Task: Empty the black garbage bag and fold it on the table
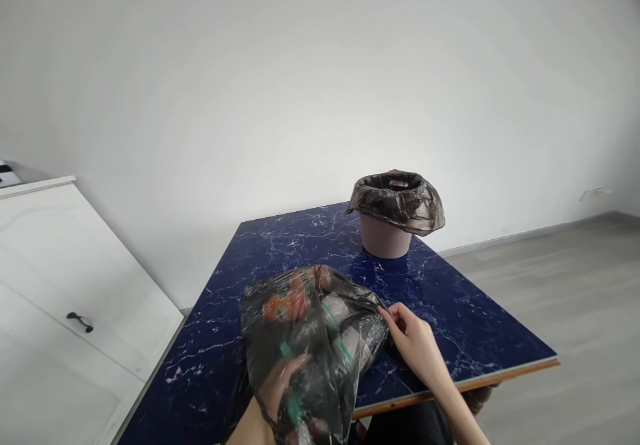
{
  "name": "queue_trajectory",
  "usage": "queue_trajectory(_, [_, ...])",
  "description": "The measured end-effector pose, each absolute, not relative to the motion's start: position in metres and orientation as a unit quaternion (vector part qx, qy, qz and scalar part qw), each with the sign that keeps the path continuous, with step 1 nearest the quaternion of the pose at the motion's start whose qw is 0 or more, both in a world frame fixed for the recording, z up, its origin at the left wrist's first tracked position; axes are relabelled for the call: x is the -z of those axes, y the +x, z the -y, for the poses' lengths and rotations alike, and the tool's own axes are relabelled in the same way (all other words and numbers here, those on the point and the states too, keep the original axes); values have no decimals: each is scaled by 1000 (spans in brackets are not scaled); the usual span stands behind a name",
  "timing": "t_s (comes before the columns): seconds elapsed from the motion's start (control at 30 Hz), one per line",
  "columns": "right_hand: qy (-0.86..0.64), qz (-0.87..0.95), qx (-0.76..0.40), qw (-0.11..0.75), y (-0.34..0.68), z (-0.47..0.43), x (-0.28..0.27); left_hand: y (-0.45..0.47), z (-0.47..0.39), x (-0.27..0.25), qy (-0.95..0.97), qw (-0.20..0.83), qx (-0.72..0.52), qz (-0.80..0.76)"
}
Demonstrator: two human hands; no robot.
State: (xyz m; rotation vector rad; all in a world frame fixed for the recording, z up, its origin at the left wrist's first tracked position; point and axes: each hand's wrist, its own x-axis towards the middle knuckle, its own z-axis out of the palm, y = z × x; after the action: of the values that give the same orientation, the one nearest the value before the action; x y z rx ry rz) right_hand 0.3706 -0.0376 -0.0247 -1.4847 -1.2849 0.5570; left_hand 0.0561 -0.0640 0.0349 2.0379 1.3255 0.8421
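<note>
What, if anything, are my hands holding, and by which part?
Your right hand pinches the filled dark plastic bag by its right edge; whether your left hand grips anything can't be told.

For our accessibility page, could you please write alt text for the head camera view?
A person's right hand pinches the edge of a filled, dark translucent plastic bag while the left hand appears to reach inside it. The bag lies on a blue marble-patterned table, with a bag-lined pinkish bin behind.
</note>
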Motion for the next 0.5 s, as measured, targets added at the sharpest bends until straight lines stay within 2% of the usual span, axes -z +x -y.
queue_trajectory(0.2, [-621,540,-224,522,371,38,25,46,72,-38,743,296,-329,-502])
queue_trajectory(0.33, [-622,539,-224,522,371,38,26,49,77,-44,697,280,-381,-539])
queue_trajectory(0.5, [-629,521,-229,530,371,40,21,43,78,-66,636,334,-427,-549])
